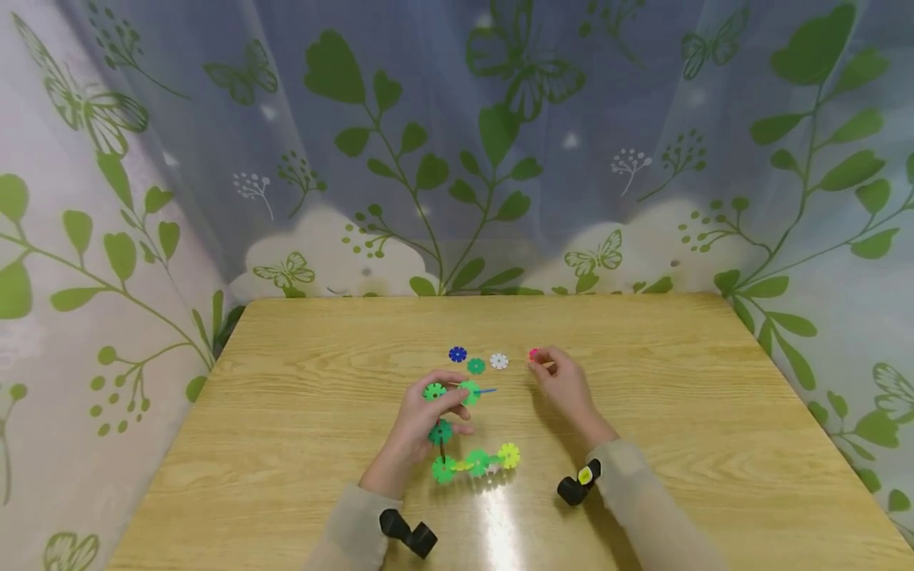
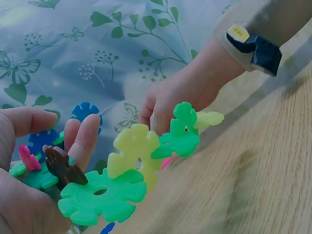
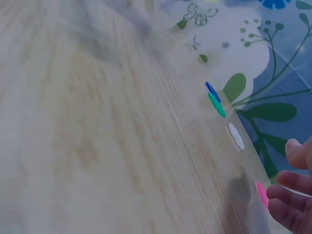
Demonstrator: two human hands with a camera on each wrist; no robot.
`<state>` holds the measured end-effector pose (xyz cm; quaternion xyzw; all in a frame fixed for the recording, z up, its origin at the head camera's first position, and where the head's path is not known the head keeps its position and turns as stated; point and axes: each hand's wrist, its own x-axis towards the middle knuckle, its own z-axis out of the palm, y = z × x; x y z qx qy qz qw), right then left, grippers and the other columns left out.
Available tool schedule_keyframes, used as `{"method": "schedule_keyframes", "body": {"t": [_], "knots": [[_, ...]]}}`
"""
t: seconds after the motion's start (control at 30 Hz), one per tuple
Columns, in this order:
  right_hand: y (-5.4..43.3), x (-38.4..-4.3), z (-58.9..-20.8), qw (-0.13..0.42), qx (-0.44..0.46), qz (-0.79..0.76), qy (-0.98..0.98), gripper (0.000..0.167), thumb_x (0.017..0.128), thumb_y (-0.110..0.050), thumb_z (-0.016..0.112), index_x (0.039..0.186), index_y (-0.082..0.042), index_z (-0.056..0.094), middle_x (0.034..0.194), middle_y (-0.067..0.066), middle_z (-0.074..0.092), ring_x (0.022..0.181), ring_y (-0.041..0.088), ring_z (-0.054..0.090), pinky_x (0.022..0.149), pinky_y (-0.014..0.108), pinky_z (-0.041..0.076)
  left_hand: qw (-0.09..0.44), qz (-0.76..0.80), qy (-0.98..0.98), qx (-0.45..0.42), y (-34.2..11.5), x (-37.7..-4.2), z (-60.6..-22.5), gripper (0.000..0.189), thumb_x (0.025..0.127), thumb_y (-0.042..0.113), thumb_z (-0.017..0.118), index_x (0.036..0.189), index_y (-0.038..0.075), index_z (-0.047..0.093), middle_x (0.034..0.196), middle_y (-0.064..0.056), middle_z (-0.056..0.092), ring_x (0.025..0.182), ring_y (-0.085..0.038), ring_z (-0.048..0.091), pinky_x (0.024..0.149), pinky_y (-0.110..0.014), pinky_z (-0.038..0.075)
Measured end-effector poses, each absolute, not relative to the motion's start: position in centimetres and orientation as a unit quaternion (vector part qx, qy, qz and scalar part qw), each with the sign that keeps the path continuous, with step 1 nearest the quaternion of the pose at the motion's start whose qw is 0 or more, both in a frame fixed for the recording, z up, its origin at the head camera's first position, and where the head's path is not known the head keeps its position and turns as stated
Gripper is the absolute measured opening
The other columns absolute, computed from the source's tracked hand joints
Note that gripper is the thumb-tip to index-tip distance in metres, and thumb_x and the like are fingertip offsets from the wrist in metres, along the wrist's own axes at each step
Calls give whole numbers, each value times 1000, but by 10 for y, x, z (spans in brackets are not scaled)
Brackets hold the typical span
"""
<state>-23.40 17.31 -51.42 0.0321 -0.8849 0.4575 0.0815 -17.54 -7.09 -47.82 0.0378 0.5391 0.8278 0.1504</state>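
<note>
A chain of interlocking plastic flower discs, with green (image 2: 100, 195), yellow (image 2: 134, 151), brown and blue pieces joined at angles, is held in my left hand (image 1: 421, 416). The thumb and fingers pinch it by its upper green disc (image 1: 469, 392), from which a blue disc (image 1: 485, 390) sticks out edge-on. Its lower end curves towards me and finishes in a yellow disc (image 1: 509, 455). At the right, my right hand (image 1: 564, 385) reaches down to a loose pink disc (image 1: 534, 354) on the table. In the right wrist view, thumb and fingertips (image 3: 280, 207) stand apart beside the pink disc.
Left of the pink disc lie a white disc (image 1: 499, 361), a green disc (image 1: 476, 365) and a dark blue disc (image 1: 458, 354), flat on the wooden table (image 1: 286, 444). A patterned curtain (image 1: 457, 159) hangs around the table's back and sides.
</note>
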Motion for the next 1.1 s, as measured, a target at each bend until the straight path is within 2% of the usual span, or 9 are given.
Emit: {"method": "schedule_keyframes", "body": {"t": [0.33,0.53,0.8,0.93,1.1], "knots": [[185,-258,-524,56,12,415,-908,26,90,-13,62,112,1,60,108,17,60,94,30,59,72,39,55,140,836,529,38,-71,-175,-478,31,85,11,68,111,-2,57,98,-11,48,64,-18,58,65,-45,59],[183,-269,-522,27,12,342,-939,39,87,-13,65,120,4,56,110,23,54,98,33,55,82,46,51,140,838,526,42,-71,-175,-477,41,86,12,68,117,-9,50,95,-10,49,63,-18,58,64,-46,58],[180,-271,-516,1,-18,307,-952,34,84,-16,69,110,4,61,107,21,48,91,31,54,75,41,52,140,838,524,54,-70,-176,-477,46,87,14,67,120,-11,47,93,-9,50,64,-18,58,63,-46,58],[181,-271,-515,0,-21,312,-950,34,83,-17,69,106,4,56,101,20,48,85,29,52,70,40,50,139,840,522,59,-70,-176,-478,48,86,14,68,121,-11,47,92,-8,51,64,-17,58,64,-46,58],[180,-268,-515,0,-16,333,-943,33,84,-16,69,106,-2,48,96,17,57,81,27,55,64,36,49,135,840,523,61,-71,-176,-479,42,85,14,69,116,-8,51,91,-8,51,64,-18,58,66,-50,57]]}}
